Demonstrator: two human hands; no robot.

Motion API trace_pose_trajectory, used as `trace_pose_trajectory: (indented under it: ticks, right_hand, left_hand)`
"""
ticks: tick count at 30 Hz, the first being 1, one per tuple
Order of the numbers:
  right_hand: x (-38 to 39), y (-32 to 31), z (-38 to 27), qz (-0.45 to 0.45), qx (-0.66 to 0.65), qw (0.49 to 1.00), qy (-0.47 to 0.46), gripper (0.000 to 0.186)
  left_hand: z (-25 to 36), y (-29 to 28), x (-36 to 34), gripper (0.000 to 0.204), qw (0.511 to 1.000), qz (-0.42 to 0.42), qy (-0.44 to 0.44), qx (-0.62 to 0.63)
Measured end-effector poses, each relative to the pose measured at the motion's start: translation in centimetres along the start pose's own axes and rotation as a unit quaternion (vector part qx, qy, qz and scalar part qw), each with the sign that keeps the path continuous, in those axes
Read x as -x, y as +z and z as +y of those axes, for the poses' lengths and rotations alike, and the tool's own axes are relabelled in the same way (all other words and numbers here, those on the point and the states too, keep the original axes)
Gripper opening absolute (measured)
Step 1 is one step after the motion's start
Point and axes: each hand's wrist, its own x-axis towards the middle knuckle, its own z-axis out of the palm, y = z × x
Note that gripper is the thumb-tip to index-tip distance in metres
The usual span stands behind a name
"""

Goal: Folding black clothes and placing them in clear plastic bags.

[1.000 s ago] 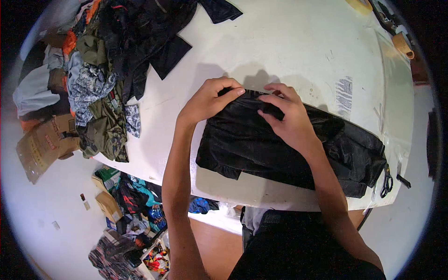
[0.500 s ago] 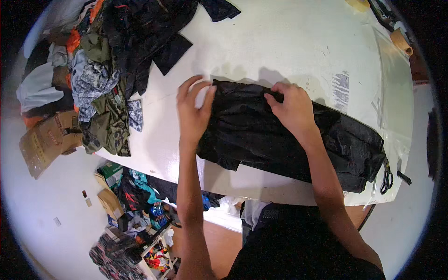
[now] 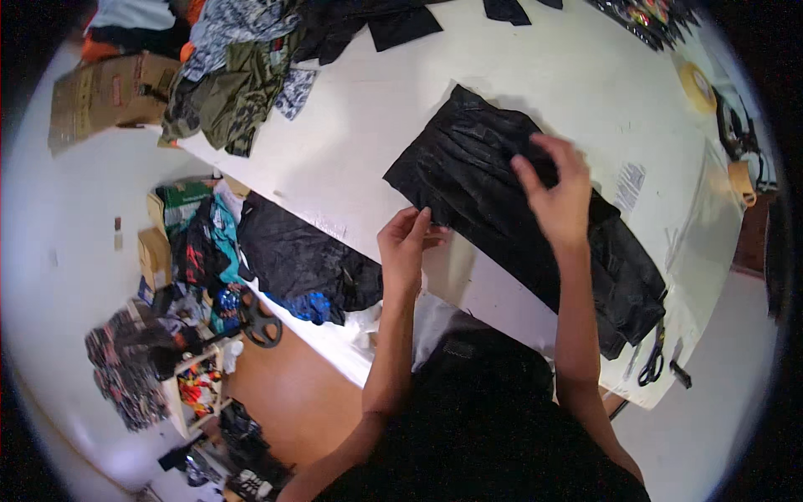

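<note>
A long folded black garment (image 3: pixel 473 176) lies at an angle across the white table (image 3: pixel 351 125). My left hand (image 3: pixel 407 238) is at the garment's near left edge, thumb and forefinger closed on the cloth, other fingers curled below. My right hand (image 3: pixel 556 188) is over the upper part of the garment, thumb and fingers apart. Whether its fingertips touch the cloth is hard to tell. Black scissors (image 3: pixel 652 364) lie by the garment's right end, beside a small black object (image 3: pixel 680 375).
Piled camouflage clothing (image 3: pixel 238 96), a flattened cardboard box (image 3: pixel 109 96) and black garments (image 3: pixel 401 25) occupy the table's far left and back. Tape rolls (image 3: pixel 701 88) lie at the right. A low shelf below holds clothing (image 3: pixel 301 251); a crate (image 3: pixel 192 397) stands at lower left.
The view has shifted. My left hand has moved down along the garment and closed on its near edge; my right hand has opened. The garment's left end now lies more angled.
</note>
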Motion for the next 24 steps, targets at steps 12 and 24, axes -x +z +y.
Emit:
trace_pose_trajectory:
  ticks: [12, 24]
  right_hand:
    - [5.7, 2.7, -1.9, -0.115, 0.002, 0.985, -0.131, 0.025]
    - [4.6, -1.2, -5.1, -0.103, -0.107, 0.988, -0.031, 0.018]
  left_hand:
    - [-1.5, 0.8, -0.8, 0.011, 0.998, -0.062, 0.022, 0.020]
    - [-2.3, 2.2, -0.4, 0.012, 0.996, -0.072, 0.038, 0.042]
